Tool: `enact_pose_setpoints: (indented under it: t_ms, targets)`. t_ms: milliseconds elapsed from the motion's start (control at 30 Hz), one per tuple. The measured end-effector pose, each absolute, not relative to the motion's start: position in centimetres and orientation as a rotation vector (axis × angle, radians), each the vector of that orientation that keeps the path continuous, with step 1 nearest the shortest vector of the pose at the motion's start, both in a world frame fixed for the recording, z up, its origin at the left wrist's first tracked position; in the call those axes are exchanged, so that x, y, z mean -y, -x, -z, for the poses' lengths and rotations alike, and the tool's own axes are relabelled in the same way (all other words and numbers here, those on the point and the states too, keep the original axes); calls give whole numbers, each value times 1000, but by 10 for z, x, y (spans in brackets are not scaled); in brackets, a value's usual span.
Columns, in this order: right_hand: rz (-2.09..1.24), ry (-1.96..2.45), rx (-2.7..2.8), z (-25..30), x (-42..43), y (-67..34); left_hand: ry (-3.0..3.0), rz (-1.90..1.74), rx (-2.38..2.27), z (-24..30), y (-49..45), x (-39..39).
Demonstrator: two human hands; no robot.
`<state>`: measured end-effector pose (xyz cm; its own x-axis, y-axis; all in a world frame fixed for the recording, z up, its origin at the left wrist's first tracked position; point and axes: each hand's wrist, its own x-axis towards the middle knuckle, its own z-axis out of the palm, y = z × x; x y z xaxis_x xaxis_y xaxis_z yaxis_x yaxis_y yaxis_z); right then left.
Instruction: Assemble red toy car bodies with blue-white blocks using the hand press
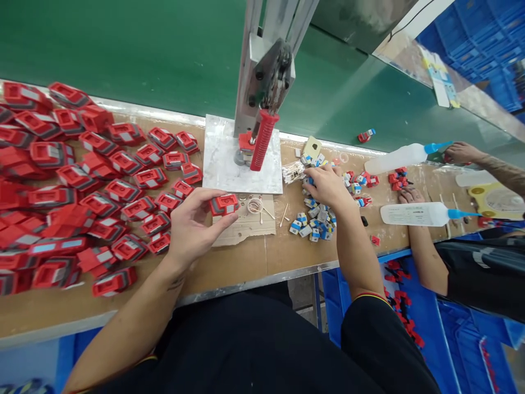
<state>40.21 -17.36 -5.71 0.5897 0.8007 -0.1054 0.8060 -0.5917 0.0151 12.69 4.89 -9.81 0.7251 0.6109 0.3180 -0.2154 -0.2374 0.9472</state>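
Observation:
My left hand (197,221) holds a red plastic toy car body (224,204) between thumb and fingers, over the left part of a cardboard piece (246,236). Reaching palm down, my right hand (327,185) is on a heap of small white, blue and yellow plastic parts (314,219). Its fingers look apart, with the tips among the parts; nothing shows in its grasp. On the cardboard, near the left hand, are a small round clear cup (255,206) and cotton swabs (268,212).
Many red car bodies (123,191) cover the left side. A toggle press with a red handle (264,139) stands on a metal plate (217,158). A bundle of swabs (292,172) lies near the heap. At right are bottles (414,214) and a co-worker's hands (412,196). Behind runs a green belt (123,49).

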Motion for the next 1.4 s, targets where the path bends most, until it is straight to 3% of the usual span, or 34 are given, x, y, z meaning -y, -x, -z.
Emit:
enact_pose_setpoints:
  t_ms: [200, 367, 567, 833, 967, 1100, 1267, 1400]
  targets:
    - [259, -2717, -1411, 45, 174, -410, -1652, -781, -335, 98, -127, -48]
    - [72, -2871, -1324, 27, 208, -430, -1650, -810, -337, 96, -127, -49]
    - [178, -2904, -1301, 40, 226, -436, -1630, -801, -315, 98, -128, -47]
    - [-28, -3677, -1659, 44, 214, -388, -1544, -788, -221, 98, -129, -42]
    - [231, -3677, -2283, 39, 179, -330, -1515, -774, -213, 98, -131, -38]
    - [288, -3575, -2630, 41, 145, -292, -1428, -715, -215, 100, -130, -34]
    - [560, -3508, -2747, 57, 133, -278, -1416, -653, -270, 101, -129, -31]
    - [560, -3576, -2655, 68, 135, -273, -1406, -598, -278, 102, -128, -31]
